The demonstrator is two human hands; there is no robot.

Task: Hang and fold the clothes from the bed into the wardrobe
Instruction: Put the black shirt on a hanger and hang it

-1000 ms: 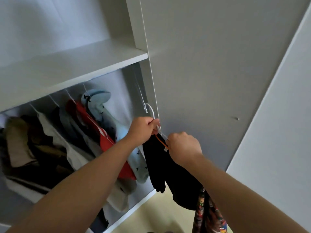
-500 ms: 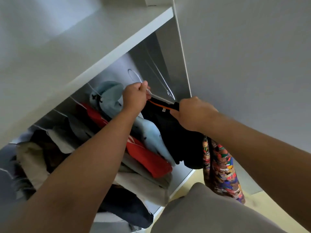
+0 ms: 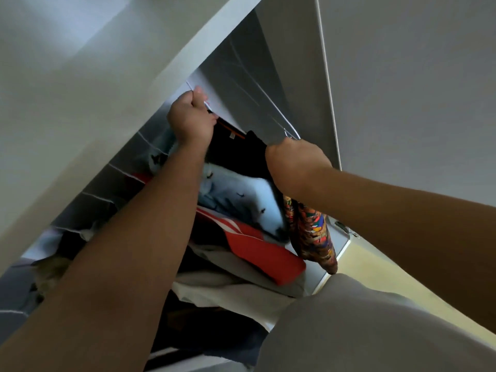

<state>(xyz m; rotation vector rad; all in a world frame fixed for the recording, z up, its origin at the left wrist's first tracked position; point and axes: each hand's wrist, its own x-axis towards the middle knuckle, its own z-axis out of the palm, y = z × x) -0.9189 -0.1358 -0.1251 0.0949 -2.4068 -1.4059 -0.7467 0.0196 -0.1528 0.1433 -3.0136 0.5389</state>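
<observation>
A black garment with an orange collar trim hangs on a white wire hanger inside the wardrobe. My left hand grips the hanger at its neck, just under the shelf; the hook's tip and the rail are hidden. My right hand holds the garment's right shoulder, fingers curled out of sight behind it. A multicoloured patterned garment dangles below my right wrist.
Several hung clothes fill the wardrobe to the left: a light blue garment, a red one with white stripes, pale ones below. A white shelf runs above. The wardrobe's side panel stands at right, yellow floor beneath.
Both hands have carried the hanger with the black garment up and further into the wardrobe, under the shelf. The camera has tilted and moved closer.
</observation>
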